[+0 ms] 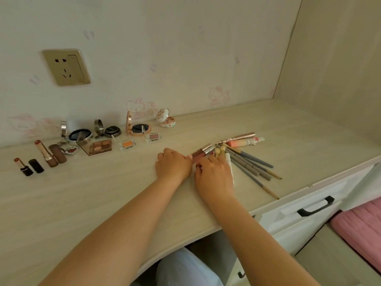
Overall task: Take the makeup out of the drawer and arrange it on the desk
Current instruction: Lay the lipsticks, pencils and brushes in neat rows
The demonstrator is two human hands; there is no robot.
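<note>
Hands at centre frame, both lying on the pale wood desk (103, 193). Left hand (173, 165) knuckles up, fingers curled under; its fingertips sit at the near end of a lip gloss tube (201, 152) with a silver cap, and appear to pinch it, though the contact itself is hidden by the knuckles. Right hand (214, 172) just beside it, touching it, fingers bent down over the same cluster; whether it actually grips anything I cannot tell.

Right of the hands: fan of grey-handled brushes and pencils (253, 166) spread toward the lower right, a white stick (229, 164) partly under the right hand, and a pink tube with a rabbit-shaped cap (245, 142) lying above them, a rose-gold capped tube (243, 136) just behind it.

Left part of the frame, along the wall: row of open compacts (140, 129), a small floral round case (167, 120) open at the right end, three small eyeshadow pans (127, 145) in front. Far left: two uncapped lipsticks (44, 153) lying with their caps beside them.

Gold wall socket (66, 67) at upper left. White drawer with black handle (315, 207) at lower right, under the desk edge. Pink fabric (360, 228) at the right margin.
</note>
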